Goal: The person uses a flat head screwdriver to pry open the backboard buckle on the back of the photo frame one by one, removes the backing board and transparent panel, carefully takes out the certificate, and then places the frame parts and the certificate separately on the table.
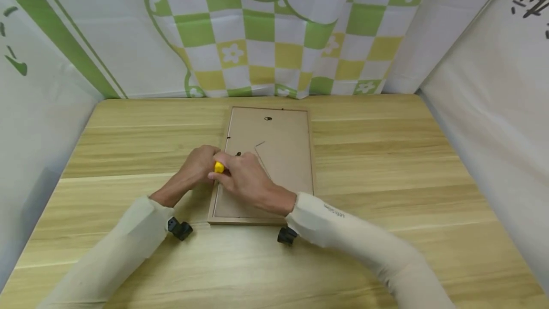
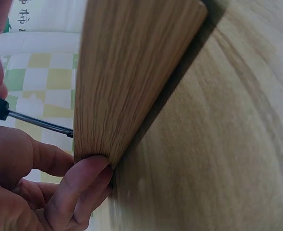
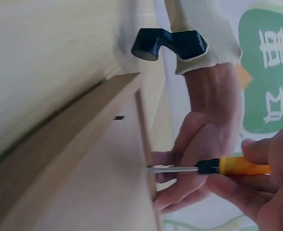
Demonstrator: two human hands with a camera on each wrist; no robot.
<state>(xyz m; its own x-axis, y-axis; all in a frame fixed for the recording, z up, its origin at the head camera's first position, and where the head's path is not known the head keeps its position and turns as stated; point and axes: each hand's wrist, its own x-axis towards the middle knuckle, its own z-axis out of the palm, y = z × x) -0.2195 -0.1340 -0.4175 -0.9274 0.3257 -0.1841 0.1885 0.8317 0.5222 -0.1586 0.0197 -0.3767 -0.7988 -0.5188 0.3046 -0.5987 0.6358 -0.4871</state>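
Observation:
A wooden picture frame lies back side up on the table, its brown backing board showing. At its left edge my left hand pinches the wooden side between thumb and fingers. My right hand grips a screwdriver by its yellow handle with a black collar. In the right wrist view the metal shaft points at the inner edge of the frame, its tip right at the rim beside the left fingers. A small black tab sits on the frame's left side, above the hands.
A black hanger is fixed near the backing's top, and a second small black fitting shows beside the right hand. The wood-grain table extends around the frame. A checked curtain hangs behind. Black wrist-worn devices are on both sleeves.

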